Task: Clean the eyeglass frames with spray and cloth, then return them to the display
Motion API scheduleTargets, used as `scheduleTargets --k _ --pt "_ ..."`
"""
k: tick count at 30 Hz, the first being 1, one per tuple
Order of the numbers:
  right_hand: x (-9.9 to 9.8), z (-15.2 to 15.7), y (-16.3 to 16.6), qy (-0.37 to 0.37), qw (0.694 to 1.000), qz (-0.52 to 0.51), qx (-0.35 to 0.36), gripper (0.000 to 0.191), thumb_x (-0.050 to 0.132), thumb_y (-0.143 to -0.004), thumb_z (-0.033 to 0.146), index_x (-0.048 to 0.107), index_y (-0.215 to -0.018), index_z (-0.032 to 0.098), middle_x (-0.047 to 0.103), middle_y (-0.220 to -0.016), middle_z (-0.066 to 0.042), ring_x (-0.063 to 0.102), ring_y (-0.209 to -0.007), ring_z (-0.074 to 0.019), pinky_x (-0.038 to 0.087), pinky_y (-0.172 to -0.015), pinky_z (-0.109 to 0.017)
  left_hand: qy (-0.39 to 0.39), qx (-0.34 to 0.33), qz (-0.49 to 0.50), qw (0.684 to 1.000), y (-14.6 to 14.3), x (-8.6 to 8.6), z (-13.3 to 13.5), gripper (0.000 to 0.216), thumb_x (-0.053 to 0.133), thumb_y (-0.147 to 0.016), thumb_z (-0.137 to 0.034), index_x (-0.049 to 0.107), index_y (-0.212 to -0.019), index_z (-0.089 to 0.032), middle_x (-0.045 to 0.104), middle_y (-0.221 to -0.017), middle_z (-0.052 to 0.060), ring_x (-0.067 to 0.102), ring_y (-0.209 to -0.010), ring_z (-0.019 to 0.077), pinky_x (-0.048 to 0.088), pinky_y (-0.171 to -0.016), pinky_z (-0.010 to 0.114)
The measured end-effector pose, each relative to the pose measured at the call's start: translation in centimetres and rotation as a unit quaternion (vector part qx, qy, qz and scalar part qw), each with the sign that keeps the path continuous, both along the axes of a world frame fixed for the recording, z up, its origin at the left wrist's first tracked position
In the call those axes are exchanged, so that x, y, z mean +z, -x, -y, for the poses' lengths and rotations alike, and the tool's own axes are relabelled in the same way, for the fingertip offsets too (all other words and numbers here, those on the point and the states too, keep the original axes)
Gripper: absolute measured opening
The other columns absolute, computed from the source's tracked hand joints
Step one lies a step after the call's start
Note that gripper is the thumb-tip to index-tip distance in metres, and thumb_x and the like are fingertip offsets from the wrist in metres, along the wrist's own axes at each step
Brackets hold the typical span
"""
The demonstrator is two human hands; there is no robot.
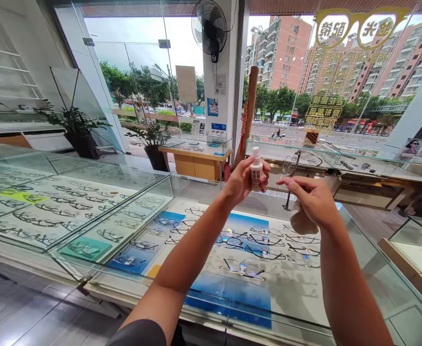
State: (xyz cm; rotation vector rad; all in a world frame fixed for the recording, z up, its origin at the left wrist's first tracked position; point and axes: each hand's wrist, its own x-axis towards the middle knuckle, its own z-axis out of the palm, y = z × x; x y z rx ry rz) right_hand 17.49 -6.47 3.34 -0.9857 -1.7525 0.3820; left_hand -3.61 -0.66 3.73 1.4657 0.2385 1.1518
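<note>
At far left, a glass case [23, 247] holds rows of spectacle frames, one group lying on a yellow-green card. Behind it stand a leafy potted plant [76, 125] and, farther right, a second potted plant [155, 137] beside a low wooden counter [196, 166]. A black wall fan [210, 29] is mounted on the pillar above.

At centre, the left hand [240, 180] is raised over the near display case [297, 300], its fingers wrapped round a small white bottle [256, 175]. The bottle is near upright, cap uppermost, with its label facing the camera; the print is too small to read. Within the case below, spectacle frames rest on blue and white backing.

Just right of the bottle and apart from it, the right hand [314, 197] pinches a pair of eyeglasses [297, 161] between thumb and forefinger, also above the case. A dark temple points downward. A beige item [304, 222] shows beneath the palm, probably a cloth, though the hand partly obscures it. At far right stands another glass case [400, 264] with a wooden edge.
</note>
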Motion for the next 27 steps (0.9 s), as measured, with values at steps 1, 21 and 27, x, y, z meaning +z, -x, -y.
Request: scheduleTargets --k 1,21,27 --pt "0.0 -0.1 0.1 0.017 1.0 -0.007 0.018 0.045 0.065 -0.098 0.057 0.087 -0.099 0.018 0.043 -0.059 0.003 0.033 -0.057 -0.0122 0.028 -0.055 -0.028 0.014 -0.012 -0.005 1.0 0.1 0.0 0.0 0.065 0.046 -0.093 -0.083 0.06 -0.078 -0.022 0.043 -0.062 0.0 0.049 -0.054 0.0145 0.049 -0.054 0.034" --pt "-1.8 -0.4 1.9 0.131 0.984 -0.039 0.112 0.049 0.062 -0.1 0.063 0.085 -0.103 0.02 0.033 -0.056 0.005 0.029 -0.053 -0.0111 0.022 -0.047 -0.026 -0.058 0.256 -0.118 0.958 -1.2 -3.6 -2.5 0.079 0.051 -0.091 -0.086 0.048 -0.044 -0.022 0.037 -0.04 -0.001 0.041 -0.043 0.0102 0.029 -0.044 0.028" --pt "-1.9 -0.1 2.4 0.146 0.98 -0.049 0.126 0.048 0.062 -0.099 0.063 0.085 -0.1 0.02 0.033 -0.054 0.006 0.028 -0.049 -0.0103 0.02 -0.046 -0.026 -0.08 0.253 -0.121 0.957 -0.8 -3.8 -2.7 0.076 0.054 -0.091 -0.082 0.047 -0.046 -0.021 0.042 -0.043 -0.001 0.04 -0.044 0.0096 0.029 -0.046 0.028"
